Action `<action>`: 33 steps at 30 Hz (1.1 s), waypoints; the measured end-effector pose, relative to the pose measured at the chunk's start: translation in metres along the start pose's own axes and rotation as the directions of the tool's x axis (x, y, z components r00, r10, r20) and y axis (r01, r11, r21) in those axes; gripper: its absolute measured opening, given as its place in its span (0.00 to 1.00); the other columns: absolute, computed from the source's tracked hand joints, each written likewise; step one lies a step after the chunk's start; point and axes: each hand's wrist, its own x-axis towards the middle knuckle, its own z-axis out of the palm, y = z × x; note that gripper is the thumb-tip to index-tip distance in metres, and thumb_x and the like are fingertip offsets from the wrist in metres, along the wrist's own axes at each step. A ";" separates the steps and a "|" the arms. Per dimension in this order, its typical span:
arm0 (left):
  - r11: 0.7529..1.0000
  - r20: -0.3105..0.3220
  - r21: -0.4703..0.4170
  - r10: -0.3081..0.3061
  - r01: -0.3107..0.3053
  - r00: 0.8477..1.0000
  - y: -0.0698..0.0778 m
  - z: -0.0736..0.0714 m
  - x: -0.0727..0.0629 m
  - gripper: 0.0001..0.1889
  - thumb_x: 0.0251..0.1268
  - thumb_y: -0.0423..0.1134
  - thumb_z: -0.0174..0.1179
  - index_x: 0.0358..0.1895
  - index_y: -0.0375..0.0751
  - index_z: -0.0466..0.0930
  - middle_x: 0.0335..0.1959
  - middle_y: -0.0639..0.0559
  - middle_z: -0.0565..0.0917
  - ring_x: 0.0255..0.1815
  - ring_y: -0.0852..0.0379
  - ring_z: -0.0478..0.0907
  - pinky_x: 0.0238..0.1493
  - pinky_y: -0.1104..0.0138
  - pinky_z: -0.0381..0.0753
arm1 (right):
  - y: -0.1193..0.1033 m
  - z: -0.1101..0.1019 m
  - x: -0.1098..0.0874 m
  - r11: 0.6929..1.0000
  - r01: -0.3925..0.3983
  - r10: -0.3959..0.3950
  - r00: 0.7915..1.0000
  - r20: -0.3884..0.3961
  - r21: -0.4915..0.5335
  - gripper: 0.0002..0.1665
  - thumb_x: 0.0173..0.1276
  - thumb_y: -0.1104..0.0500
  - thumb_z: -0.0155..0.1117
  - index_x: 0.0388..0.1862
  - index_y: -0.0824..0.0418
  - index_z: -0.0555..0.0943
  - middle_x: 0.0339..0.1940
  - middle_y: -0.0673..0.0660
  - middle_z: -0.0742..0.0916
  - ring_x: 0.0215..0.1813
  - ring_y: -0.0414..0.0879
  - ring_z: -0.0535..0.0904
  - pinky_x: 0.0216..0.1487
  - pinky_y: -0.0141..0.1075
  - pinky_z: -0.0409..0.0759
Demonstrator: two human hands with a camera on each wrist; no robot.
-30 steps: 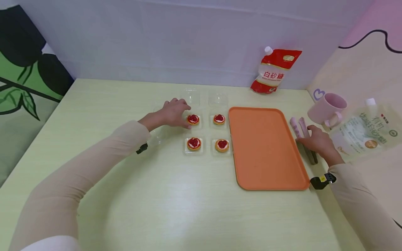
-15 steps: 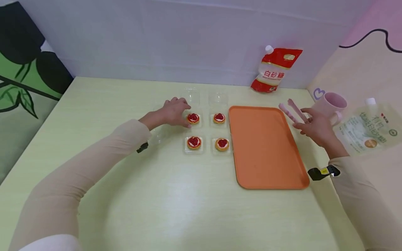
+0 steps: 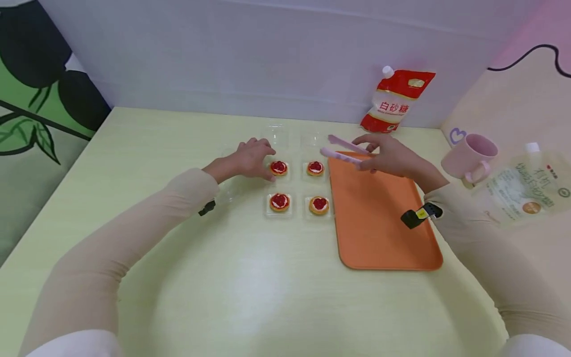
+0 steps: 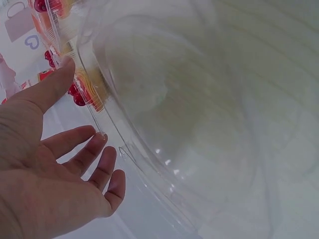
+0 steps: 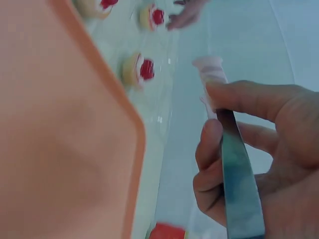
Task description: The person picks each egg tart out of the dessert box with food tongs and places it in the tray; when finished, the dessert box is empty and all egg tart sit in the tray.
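Observation:
In the head view my left hand (image 3: 254, 158) is at the left edge of a clear plastic box with a round tart (image 3: 278, 168) in it. Its thumb and fingers are spread and loosely bent; the left wrist view shows fingertips at the rim of the clear box (image 4: 124, 144). My right hand (image 3: 385, 156) holds food tongs (image 3: 341, 156) with pink tips and metal arms (image 5: 239, 174). The tongs hang above the tray's upper left corner, tips apart and pointing left. More boxed tarts with red topping are the right back tart (image 3: 314, 168), left front tart (image 3: 279, 202) and right front tart (image 3: 318, 205).
An orange tray (image 3: 383, 238) lies right of the boxes. Clear lids (image 3: 275, 135) stand open behind them. A red sugar bag (image 3: 394, 101) leans at the back wall. A pink mug (image 3: 468, 156) and a pale pouch (image 3: 526, 183) stand at the right.
My right hand has picked up the tongs from beside the tray's right edge and carried them left over the tray. My left hand has stayed by the back left box.

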 end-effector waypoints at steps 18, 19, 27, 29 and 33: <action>1.000 -0.008 -0.024 -0.011 0.011 1.000 -0.001 0.002 0.003 0.40 0.56 0.50 0.74 0.70 0.37 0.71 0.71 0.40 0.67 0.70 0.40 0.61 0.68 0.47 0.60 | -0.080 0.035 0.054 0.977 0.112 -0.059 0.961 0.271 -0.184 0.35 0.65 0.58 0.71 0.70 0.53 0.73 0.58 0.64 0.80 0.42 0.53 0.82 0.50 0.45 0.82; 1.000 -0.009 -0.022 -0.013 0.012 1.000 -0.001 0.002 0.003 0.40 0.55 0.50 0.74 0.70 0.37 0.71 0.71 0.40 0.68 0.70 0.40 0.61 0.68 0.47 0.60 | -0.082 0.036 0.055 0.974 0.115 -0.057 0.958 0.280 -0.195 0.35 0.65 0.58 0.71 0.71 0.54 0.73 0.57 0.64 0.80 0.41 0.54 0.82 0.50 0.46 0.83; 0.999 -0.010 -0.031 -0.018 0.017 1.000 0.001 0.002 0.001 0.39 0.56 0.50 0.74 0.69 0.37 0.72 0.70 0.41 0.68 0.70 0.42 0.61 0.68 0.48 0.60 | -0.101 0.043 0.063 0.935 0.102 -0.003 0.960 0.279 -0.339 0.34 0.64 0.59 0.71 0.70 0.57 0.74 0.62 0.62 0.80 0.43 0.54 0.83 0.47 0.42 0.84; 0.999 -0.011 -0.033 -0.020 0.019 1.000 0.001 0.002 0.001 0.39 0.56 0.50 0.74 0.69 0.38 0.72 0.70 0.41 0.68 0.70 0.42 0.61 0.68 0.48 0.61 | -0.105 0.043 0.063 0.928 0.093 0.010 0.962 0.274 -0.362 0.35 0.63 0.58 0.72 0.69 0.57 0.75 0.62 0.62 0.80 0.45 0.55 0.84 0.47 0.42 0.84; 0.999 -0.017 -0.032 -0.019 0.019 1.000 0.001 0.001 0.001 0.39 0.55 0.50 0.74 0.69 0.37 0.72 0.69 0.41 0.69 0.69 0.42 0.62 0.67 0.48 0.61 | -0.114 0.043 0.061 0.916 0.091 0.021 0.962 0.273 -0.391 0.34 0.62 0.60 0.72 0.68 0.58 0.76 0.57 0.62 0.82 0.45 0.56 0.85 0.43 0.39 0.84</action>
